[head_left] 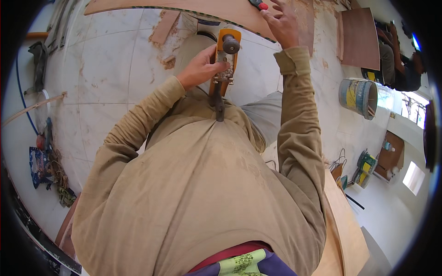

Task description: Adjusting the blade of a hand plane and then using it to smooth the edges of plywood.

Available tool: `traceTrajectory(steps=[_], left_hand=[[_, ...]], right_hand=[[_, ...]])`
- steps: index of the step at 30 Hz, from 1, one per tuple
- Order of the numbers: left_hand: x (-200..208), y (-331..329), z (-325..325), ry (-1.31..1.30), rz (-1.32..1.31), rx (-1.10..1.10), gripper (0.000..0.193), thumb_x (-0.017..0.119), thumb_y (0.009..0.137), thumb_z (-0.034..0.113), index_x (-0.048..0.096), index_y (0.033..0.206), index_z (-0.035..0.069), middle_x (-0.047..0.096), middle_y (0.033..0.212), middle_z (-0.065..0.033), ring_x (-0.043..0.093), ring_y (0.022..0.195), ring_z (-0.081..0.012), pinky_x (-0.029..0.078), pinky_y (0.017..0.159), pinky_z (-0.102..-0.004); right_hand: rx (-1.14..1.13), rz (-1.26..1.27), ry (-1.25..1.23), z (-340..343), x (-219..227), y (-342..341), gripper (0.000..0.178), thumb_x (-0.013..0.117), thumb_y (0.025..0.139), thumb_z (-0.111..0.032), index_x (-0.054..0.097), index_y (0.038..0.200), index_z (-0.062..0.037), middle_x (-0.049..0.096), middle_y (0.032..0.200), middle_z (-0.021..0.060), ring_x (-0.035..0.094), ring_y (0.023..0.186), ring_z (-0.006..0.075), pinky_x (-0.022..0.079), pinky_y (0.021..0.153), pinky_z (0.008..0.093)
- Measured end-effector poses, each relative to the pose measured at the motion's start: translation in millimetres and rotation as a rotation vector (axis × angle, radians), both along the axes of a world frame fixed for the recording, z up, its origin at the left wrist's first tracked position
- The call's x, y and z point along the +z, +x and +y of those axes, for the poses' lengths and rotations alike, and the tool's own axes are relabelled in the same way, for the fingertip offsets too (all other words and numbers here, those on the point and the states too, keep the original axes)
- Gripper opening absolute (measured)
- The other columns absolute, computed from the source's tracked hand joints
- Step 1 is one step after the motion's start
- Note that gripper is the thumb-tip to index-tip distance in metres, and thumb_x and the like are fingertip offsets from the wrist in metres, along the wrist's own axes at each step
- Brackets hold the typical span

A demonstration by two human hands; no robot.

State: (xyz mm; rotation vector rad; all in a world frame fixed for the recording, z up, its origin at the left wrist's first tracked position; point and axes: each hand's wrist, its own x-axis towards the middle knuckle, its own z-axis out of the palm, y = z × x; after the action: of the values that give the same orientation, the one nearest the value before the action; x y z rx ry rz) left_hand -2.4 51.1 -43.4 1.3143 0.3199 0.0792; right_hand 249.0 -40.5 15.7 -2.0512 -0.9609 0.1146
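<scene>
A hand plane with a yellow-orange body, a dark round front knob and a dark rear handle stands upright against my lap. My left hand grips its side, the thumb lying across the metal middle. Farther out, my right hand is over a curved wooden board, its fingers apart. Just beyond those fingertips lies a red and black tool, cut off by the top of the view; its kind is unclear. I see no firm grip on it.
A wood offcut and shavings lie on the tiled floor. To the right are a bucket, brown panels and a seated person. Cloths and cords lie at far left. Pale wood sheets are at lower right.
</scene>
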Motion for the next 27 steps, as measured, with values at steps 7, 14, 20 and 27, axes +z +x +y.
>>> traceTrajectory(steps=[7,14,20,27], left_hand=[[-3,-4,2,-0.129,0.023,-0.014,0.044,0.069,0.096,0.016,0.053,0.136,0.007,0.062,0.114,-0.0006,0.059,0.105,-0.0095,0.050,0.093,-0.0286],[0,-11,14,-0.280,0.138,-0.080,0.062,0.047,0.100,0.056,0.051,0.142,0.011,0.064,0.123,-0.0072,0.063,0.111,-0.0187,0.050,0.101,-0.0410],[17,-7,15,-0.306,0.165,-0.074,0.065,0.037,0.104,0.061,0.052,0.143,0.011,0.064,0.131,-0.0074,0.061,0.115,-0.0186,0.046,0.104,-0.0413],[13,-7,12,-0.258,0.176,-0.096,0.064,0.034,0.106,0.060,0.059,0.136,0.010,0.066,0.126,-0.0066,0.062,0.112,-0.0180,0.047,0.103,-0.0382]], right_hand=[[0.080,-0.080,-0.005,8,-57,46,0.032,0.071,0.088,-0.020,0.073,0.115,-0.0026,0.074,0.094,0.0123,0.072,0.083,0.0189,0.057,0.076,0.0319],[-0.061,0.367,0.216,-87,20,-96,0.030,0.075,0.090,-0.008,0.068,0.116,0.0044,0.071,0.095,0.0079,0.066,0.080,0.0107,0.054,0.072,0.0255],[0.102,0.047,-0.031,-100,19,-178,0.033,0.079,0.083,-0.009,0.068,0.113,0.0003,0.064,0.093,0.0120,0.066,0.075,0.0220,0.055,0.069,0.0323],[0.093,-0.064,-0.073,-80,-3,-183,0.032,0.077,0.084,-0.011,0.067,0.113,-0.0019,0.061,0.094,0.0150,0.064,0.077,0.0318,0.053,0.069,0.0398]])
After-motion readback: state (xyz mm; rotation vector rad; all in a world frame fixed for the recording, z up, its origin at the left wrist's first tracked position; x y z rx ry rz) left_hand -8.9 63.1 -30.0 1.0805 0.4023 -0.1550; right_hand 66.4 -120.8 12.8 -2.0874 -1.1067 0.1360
